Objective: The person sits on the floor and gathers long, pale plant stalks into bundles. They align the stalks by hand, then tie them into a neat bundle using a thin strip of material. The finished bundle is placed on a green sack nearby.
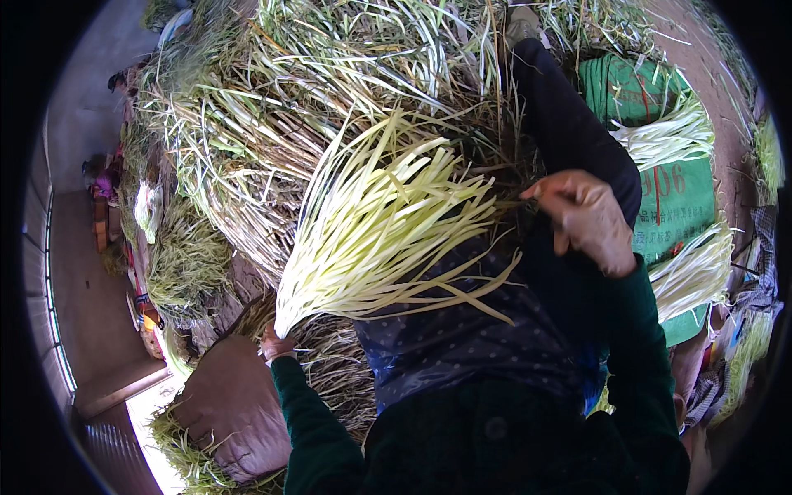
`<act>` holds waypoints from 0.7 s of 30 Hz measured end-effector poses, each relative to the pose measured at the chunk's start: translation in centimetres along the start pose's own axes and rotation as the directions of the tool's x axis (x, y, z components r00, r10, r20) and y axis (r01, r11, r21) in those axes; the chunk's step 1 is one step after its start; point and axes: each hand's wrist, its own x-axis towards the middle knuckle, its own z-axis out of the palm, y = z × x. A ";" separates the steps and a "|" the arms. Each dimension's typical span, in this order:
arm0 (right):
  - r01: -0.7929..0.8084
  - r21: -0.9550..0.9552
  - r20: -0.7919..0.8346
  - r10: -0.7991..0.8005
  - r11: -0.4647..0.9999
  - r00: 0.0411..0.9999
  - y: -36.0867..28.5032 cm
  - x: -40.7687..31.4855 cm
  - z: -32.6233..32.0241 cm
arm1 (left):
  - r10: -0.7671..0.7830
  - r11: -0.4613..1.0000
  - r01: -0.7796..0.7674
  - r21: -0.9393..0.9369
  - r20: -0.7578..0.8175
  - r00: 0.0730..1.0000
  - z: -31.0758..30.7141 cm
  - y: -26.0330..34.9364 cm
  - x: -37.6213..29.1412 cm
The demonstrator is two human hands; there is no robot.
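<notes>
My left hand (276, 345) grips the white stem ends of a large bunch of pale yellow-green leafy stalks, which look like blanched chives (383, 229). The bunch fans out up and right, over my dark dotted apron (433, 352). To the right of its leaf tips, over my bent leg, my right hand (585, 216) is raised and slightly blurred, with its fingers bent; whether a thin strand lies between them I cannot tell. A big heap of loose green and dry stalks (260, 130) lies in front of me and on the left.
At the right, two bundles of pale stalks (665, 139) lie on a green woven sack (674, 192) with printing. A brown cloth-like cover (232, 408) is at the lower left. More greens (185, 266) lie at the left, near a bright doorway. Part of another person shows at the far right.
</notes>
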 end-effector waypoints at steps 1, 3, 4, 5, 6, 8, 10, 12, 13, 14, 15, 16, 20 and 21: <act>0.041 0.007 0.133 -0.042 0.999 0.990 0.0 -0.8 0.0 | 0.008 1.000 -0.008 -0.013 -0.001 1.000 0.0 -0.1 0.0; 0.298 -0.136 0.326 -0.241 0.945 0.914 -0.2 -1.6 1.4 | 0.040 0.999 -0.040 -0.004 -0.007 0.999 0.0 -0.3 -0.1; 0.623 -0.376 0.358 -0.513 0.686 0.781 1.5 -1.1 2.6 | 0.042 0.999 -0.042 0.018 -0.004 0.999 0.0 0.0 0.2; 0.694 -0.420 0.364 -0.592 0.585 0.719 2.4 -0.7 3.6 | 0.043 0.998 -0.043 0.039 -0.001 0.999 0.0 0.3 0.4; 0.673 -0.443 0.370 -0.563 0.592 0.739 3.1 -0.1 4.3 | 0.054 0.998 -0.053 0.037 -0.020 0.998 0.2 -0.3 0.4; 0.619 -0.470 0.296 -0.548 0.629 0.782 3.7 0.5 5.0 | 0.068 0.997 -0.066 0.031 -0.062 0.996 0.7 -1.9 0.5; 0.535 -0.473 0.123 -0.549 0.700 0.827 4.4 0.6 5.2 | 0.019 0.998 -0.017 0.054 -0.034 0.999 0.6 -1.0 0.8; 0.462 -0.332 -0.062 -0.508 0.822 0.859 4.7 1.2 5.2 | -0.003 0.999 0.004 0.054 -0.021 1.000 0.6 -0.7 0.9; 0.427 -0.251 -0.151 -0.471 0.869 0.869 4.6 1.7 4.9 | -0.001 0.999 0.002 0.041 -0.022 1.000 0.6 -0.8 1.1; 0.078 0.198 -0.197 -0.038 0.977 0.980 4.1 2.5 3.9 | 0.002 1.000 -0.001 0.029 -0.023 1.000 0.7 -0.9 1.2; 0.080 0.296 -0.269 0.002 0.952 0.963 3.6 2.6 3.0 | 0.019 1.000 -0.018 0.026 -0.029 0.999 0.6 -0.7 1.1; 0.066 0.312 -0.259 0.017 0.948 0.966 3.9 2.7 2.4 | 0.036 0.999 -0.036 0.022 -0.036 0.999 0.3 -0.6 0.7; 0.097 0.080 -0.079 -0.091 0.992 0.993 4.0 1.5 1.6 | 0.039 0.999 -0.038 0.038 -0.037 0.999 0.1 -1.3 0.9; 0.146 0.013 -0.015 -0.146 0.989 0.989 3.7 1.0 1.6 | 0.024 0.998 -0.023 0.054 -0.019 1.000 0.0 -1.4 0.9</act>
